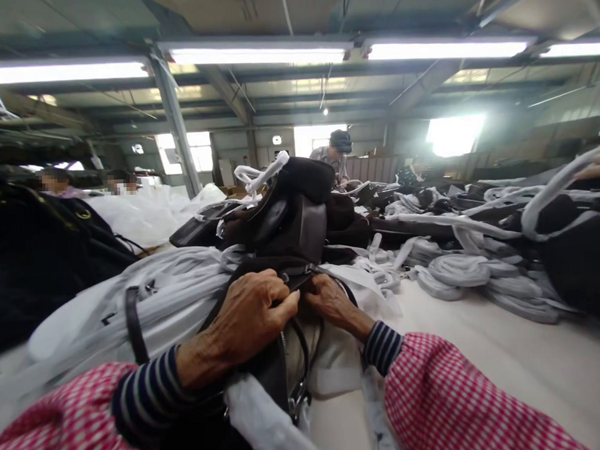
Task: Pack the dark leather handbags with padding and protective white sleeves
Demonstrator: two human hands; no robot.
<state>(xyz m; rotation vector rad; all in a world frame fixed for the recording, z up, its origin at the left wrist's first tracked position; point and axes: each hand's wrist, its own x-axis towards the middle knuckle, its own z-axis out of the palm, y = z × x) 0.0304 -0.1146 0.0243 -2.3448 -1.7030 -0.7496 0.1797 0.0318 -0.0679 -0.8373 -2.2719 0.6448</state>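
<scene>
A black handbag [265, 361] with a pale lining lies in front of me, its mouth toward me. My left hand [256, 305] is closed on the bag's dark upper edge, thumb against the bent fingers. At the right side of the opening, my right hand [329, 299] has its fingers curled in at the same edge; their tips are hidden in the dark fabric. A metal fitting shows just above, between the two hands. White wrapping [262, 420] covers a strap or handle at the near side of the bag.
Black bags [300, 225] are heaped just beyond my hands. Bundles of white-wrapped straps [459, 268] lie on the pale table [432, 351] at right. More wrapped straps [174, 288] and a large black bag [45, 253] are at left. A person in a cap [340, 143] stands beyond the heap.
</scene>
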